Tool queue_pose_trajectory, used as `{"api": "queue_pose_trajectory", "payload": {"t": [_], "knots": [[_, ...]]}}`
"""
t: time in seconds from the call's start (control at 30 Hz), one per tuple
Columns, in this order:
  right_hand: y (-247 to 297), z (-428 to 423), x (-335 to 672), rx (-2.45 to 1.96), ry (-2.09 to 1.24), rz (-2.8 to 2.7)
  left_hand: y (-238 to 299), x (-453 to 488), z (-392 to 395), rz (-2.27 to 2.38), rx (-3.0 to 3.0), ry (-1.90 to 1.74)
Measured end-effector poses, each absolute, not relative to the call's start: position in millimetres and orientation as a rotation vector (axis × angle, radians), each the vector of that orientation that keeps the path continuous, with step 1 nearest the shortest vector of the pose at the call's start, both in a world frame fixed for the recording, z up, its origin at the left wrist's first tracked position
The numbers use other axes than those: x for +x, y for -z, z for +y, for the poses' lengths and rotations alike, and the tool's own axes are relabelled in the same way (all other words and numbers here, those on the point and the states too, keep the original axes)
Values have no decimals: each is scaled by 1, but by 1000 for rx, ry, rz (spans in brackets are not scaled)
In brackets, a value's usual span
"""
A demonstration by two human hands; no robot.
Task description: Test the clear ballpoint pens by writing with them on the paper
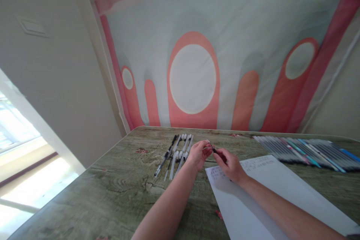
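Observation:
Both of my hands meet above the table, just left of the paper's top edge. My right hand (231, 165) is closed around a dark pen (215, 150), which points up and to the left. Pinched fingers of my left hand (198, 153) are at the pen's front end; a small pale bit shows at their tips, too small to make out. Under my right hand lies a white sheet of paper (261, 187) with rows of small handwriting or scribbles near its top. Left of my left hand, disassembled pen parts (176, 153), clear barrels and dark pieces, lie in two rough rows.
A long row of pens (298, 152), mostly clear with a few coloured ones, lies at the back right. The wood-patterned table (112, 195) ends at a wall hanging (193, 78) with pink arches. Bright window light falls at the far left.

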State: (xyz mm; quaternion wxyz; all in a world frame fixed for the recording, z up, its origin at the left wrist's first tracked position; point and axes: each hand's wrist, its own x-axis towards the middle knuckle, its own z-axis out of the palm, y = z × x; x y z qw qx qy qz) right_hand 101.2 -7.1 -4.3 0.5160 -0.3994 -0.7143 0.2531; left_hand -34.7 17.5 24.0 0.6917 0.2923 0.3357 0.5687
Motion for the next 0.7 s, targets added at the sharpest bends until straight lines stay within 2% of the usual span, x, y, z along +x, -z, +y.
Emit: {"api": "queue_pose_trajectory", "payload": {"t": [0.47, 0.7], "knots": [[8, -5, 102, -1021, -538, -1774, -21, -35, 15, 800, 802, -1288], [14, 3, 104, -1103, -415, -1834, -1, -27, 18, 905, 907, -1406]]}}
